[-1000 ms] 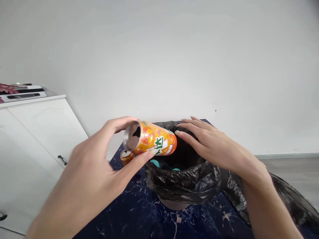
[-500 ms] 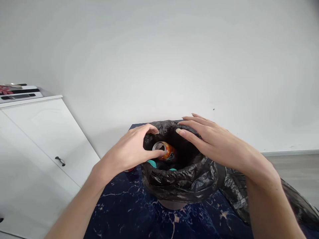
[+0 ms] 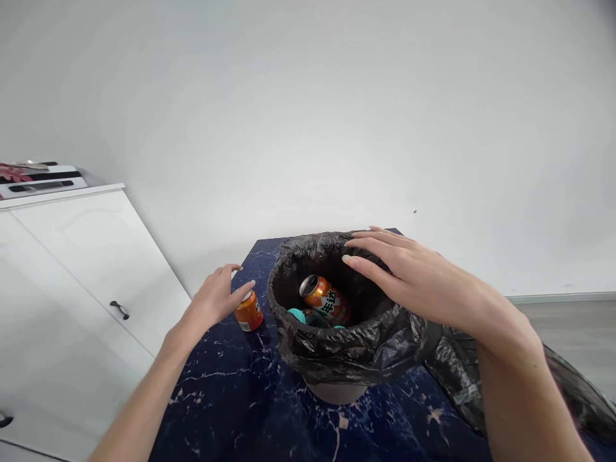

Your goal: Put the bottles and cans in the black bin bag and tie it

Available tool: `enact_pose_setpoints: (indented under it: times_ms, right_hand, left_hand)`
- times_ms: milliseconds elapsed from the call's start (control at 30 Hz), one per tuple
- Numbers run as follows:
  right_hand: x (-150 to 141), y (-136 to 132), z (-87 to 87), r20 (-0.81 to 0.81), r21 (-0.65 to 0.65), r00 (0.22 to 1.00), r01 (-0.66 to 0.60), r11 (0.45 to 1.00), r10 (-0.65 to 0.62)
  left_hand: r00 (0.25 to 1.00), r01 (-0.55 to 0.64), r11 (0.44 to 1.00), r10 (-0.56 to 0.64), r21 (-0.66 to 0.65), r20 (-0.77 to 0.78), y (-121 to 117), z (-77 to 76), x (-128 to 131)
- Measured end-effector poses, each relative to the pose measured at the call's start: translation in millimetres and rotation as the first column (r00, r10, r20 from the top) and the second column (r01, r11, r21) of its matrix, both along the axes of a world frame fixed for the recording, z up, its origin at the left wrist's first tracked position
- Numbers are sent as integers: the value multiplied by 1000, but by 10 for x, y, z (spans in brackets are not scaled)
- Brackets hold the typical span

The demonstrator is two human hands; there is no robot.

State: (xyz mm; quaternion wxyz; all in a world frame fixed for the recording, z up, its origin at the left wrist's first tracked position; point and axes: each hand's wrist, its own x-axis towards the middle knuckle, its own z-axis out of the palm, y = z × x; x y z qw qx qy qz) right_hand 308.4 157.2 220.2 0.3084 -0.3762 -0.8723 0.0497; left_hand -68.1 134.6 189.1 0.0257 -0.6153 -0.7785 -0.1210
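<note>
An orange soda can (image 3: 249, 312) stands on the blue marbled table, left of the bin. My left hand (image 3: 217, 295) is beside that can, thumb and fingers apart, holding nothing. A trash bin (image 3: 335, 393) is lined with a black plastic bag (image 3: 353, 356) folded over its rim. Inside lies a second orange can (image 3: 325, 298), tilted, with teal caps (image 3: 297, 315) by it. Over the bin's right rim rests my right hand (image 3: 392, 260), fingers stretched out and slightly spread; whether it presses on the bag is hard to tell.
The table (image 3: 226, 398) has a dark blue marble pattern. More black plastic (image 3: 457, 372) trails off the bag to the right. A white cabinet (image 3: 86, 289) with dark handles stands at the left, items on its top. Behind is a pale wall (image 3: 308, 128).
My left hand has moved from over the bin's opening leftward to the standing can. The can in the bin now lies free of it, lower and more visible. My right hand has barely moved.
</note>
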Motion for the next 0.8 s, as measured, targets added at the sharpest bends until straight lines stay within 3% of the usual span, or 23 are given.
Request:
enact_pose_setpoints:
  times_ms: [67,167,333,433,533,600,667,733,800]
  right_hand:
    - [-14,0,-8,18,-17,1000,4,1000,-4]
    - [-35,-5,-27,25,-24,1000,15,1000,-14]
    - [-41,16,-52,46,-39,999,11,999,-9]
    - [-38,30,-49,64,-59,998,13,998,-9]
    - [-43,19,-39,65,-62,998,22,998,-18]
    - [-47,5,-34,58,-59,998,28,998,-25]
    - [-45,-2,-32,49,-48,998,30,998,-28]
    - [-36,4,-32,38,-28,999,25,999,-23]
    - [-20,21,-28,27,-5,1000,11,1000,-11]
  left_hand:
    - [1000,-13,996,14,-88,17,44,-166,-127]
    - [999,-3,993,9,-119,49,59,-331,-192]
    - [999,-52,990,52,-134,-4,12,-383,-145]
    - [994,-108,993,106,-51,-33,-59,-233,-57]
    - [993,-117,968,117,223,15,-195,65,135]
    - [995,-94,886,74,455,60,-317,295,327]
    - [998,-36,768,-6,639,63,-447,495,543]
    - [997,28,675,-77,737,32,-564,634,748]
    - [987,76,655,-158,752,38,-652,709,916]
